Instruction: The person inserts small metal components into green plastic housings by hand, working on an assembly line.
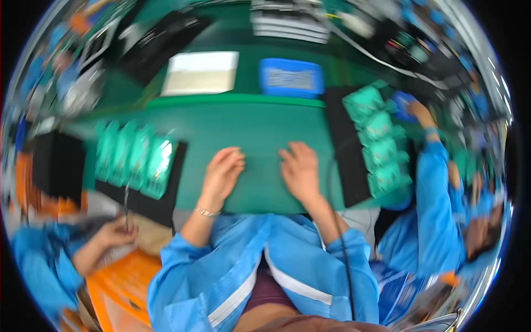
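Your left hand (pixel 224 170), right hand (pixel 300 170) half-open, seemingly empty — glossy green panels (pixel 160 166) at side edges of green surface (pixel 260 124); completion unclear.

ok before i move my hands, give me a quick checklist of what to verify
1. Left hand free: cannot tell; nothing shows in it, but it is curled and blurred.
2. Right hand free: ok; loosely open, nothing visible in it.
3. Hands apart: ok; green work surface shows between them.
4. Black cable out of the way: not ok; it crosses in front of the right forearm, contact unclear.
5. Co-worker's hand on the right at a distance: ok; it is at a blue object, beyond the right-hand row of green pieces.
6. Fine detail on those pieces: cannot tell, too blurred.
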Motion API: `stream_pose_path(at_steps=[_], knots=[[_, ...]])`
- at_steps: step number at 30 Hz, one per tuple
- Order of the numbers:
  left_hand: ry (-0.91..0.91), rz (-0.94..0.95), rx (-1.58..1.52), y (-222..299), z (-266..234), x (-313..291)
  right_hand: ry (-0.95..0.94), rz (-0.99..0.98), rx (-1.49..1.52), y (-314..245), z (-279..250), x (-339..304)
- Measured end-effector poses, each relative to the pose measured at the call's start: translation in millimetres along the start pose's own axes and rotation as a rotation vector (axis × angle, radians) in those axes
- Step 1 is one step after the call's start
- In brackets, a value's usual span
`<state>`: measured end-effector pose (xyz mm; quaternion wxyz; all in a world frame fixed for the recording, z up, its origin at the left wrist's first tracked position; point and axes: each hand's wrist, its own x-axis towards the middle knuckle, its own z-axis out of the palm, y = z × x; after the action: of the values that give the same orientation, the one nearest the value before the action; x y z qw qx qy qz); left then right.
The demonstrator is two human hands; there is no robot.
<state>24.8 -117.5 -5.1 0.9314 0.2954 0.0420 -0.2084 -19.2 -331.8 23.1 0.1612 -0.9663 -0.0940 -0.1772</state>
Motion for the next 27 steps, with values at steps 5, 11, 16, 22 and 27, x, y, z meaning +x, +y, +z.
stream_pose_path(at_steps=[5, 11, 16, 22, 27], knots=[[0.031, 0.043, -0.013, 11.9, 17.0, -28.5, 0.013, -0.011, 0.36, 2.9, 14.2, 12.7], [0.091, 0.21, -0.068, 31.7, 30.3, -65.5, -0.511, 0.393, 1.175, -67.7, 57.0, 61.7], [0.169, 0.349, -0.054, 51.1, 26.0, -94.9, -0.622, 0.668, 1.642, -123.7, 64.7, 86.8], [0.221, 0.405, -0.063, 51.3, 11.8, -106.0, -0.534, 0.86, 1.828, -123.2, 95.5, 102.1], [0.199, 0.399, -0.071, 48.5, 13.5, -104.1, -0.562, 0.843, 1.534, -134.5, 102.6, 120.2]])
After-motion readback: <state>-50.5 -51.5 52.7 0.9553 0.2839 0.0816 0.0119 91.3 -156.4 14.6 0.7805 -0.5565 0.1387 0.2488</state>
